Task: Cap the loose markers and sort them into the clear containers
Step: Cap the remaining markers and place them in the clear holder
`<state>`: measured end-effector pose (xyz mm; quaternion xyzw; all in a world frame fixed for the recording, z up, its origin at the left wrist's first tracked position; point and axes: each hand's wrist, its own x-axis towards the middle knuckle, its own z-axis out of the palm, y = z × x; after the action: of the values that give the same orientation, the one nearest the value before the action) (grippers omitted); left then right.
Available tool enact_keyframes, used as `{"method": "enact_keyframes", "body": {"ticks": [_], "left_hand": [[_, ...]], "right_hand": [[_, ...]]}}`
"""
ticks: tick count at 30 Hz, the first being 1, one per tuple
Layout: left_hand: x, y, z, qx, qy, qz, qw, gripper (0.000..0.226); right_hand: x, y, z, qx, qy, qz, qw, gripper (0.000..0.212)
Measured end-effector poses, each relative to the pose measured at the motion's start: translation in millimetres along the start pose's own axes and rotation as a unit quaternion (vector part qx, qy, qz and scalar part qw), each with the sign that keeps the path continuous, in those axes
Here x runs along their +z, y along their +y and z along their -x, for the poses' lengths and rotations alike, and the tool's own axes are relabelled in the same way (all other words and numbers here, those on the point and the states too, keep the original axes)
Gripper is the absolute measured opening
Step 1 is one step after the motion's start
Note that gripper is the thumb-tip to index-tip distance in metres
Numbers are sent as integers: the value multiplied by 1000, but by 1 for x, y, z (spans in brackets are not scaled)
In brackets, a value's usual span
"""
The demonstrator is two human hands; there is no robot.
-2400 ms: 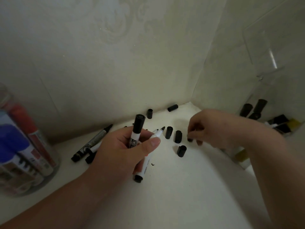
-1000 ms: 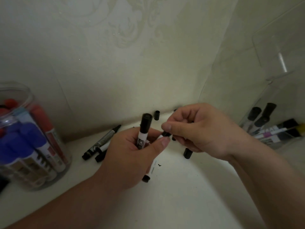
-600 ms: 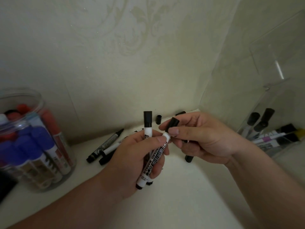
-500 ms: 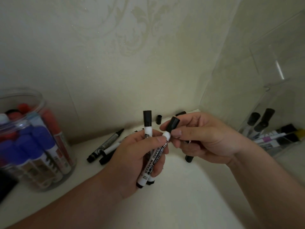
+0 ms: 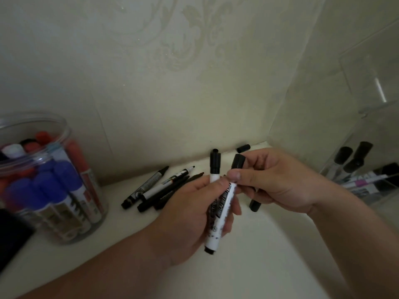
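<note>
At frame centre, the left hand (image 5: pixel 190 214) curls around two white-barrelled black-capped markers (image 5: pixel 221 207). The right hand (image 5: pixel 280 182) pinches the black cap (image 5: pixel 238 161) on the tilted one. Uncapped black markers (image 5: pixel 159 188) lie centre-left; a round clear plastic jar (image 5: pixel 64 128) stands far left.

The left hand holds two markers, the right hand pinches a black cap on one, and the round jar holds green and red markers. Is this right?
No. In the head view the jar holds blue markers and red markers, not green. The rest stands: the left hand holds two markers, and the right hand pinches the cap on one.
</note>
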<state>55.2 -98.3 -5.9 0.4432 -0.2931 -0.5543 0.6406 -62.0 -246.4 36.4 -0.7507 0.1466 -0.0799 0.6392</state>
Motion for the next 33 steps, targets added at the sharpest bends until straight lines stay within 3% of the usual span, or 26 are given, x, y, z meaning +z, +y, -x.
{"method": "enact_keyframes", "body": {"ticks": [2,5,8,10,12,15,19,22,27,33], "left_hand": [[3,-2,1,-24,-13,17,999,35],[2,0,4,-42,-40,33,998,17],[-9,17,1,-8,61,-153,986,11],[-24,36,-3,30,172,-351,920,20],[-41,51,-8,58,233,-474,847,25],[-59,54,-14,77,260,-521,809,24],[-65,45,-18,59,259,-601,754,32],[-66,41,-19,38,254,-631,732,35],[-66,41,-19,12,246,-657,712,37],[-66,43,-20,-2,215,-623,752,30]], "right_hand": [[-4,2,0,11,-4,8,1000,44],[-7,1,0,19,-5,9,1000,64],[-8,-1,0,14,34,-9,999,72],[-11,-2,-1,10,68,0,998,75],[-12,-3,-1,13,84,25,996,56],[-8,-7,-1,36,107,70,991,31],[-8,-12,2,54,126,213,967,19],[-15,-13,4,81,142,287,944,17],[-18,-6,2,101,152,307,934,17],[-14,2,-3,111,135,347,921,17]]}}
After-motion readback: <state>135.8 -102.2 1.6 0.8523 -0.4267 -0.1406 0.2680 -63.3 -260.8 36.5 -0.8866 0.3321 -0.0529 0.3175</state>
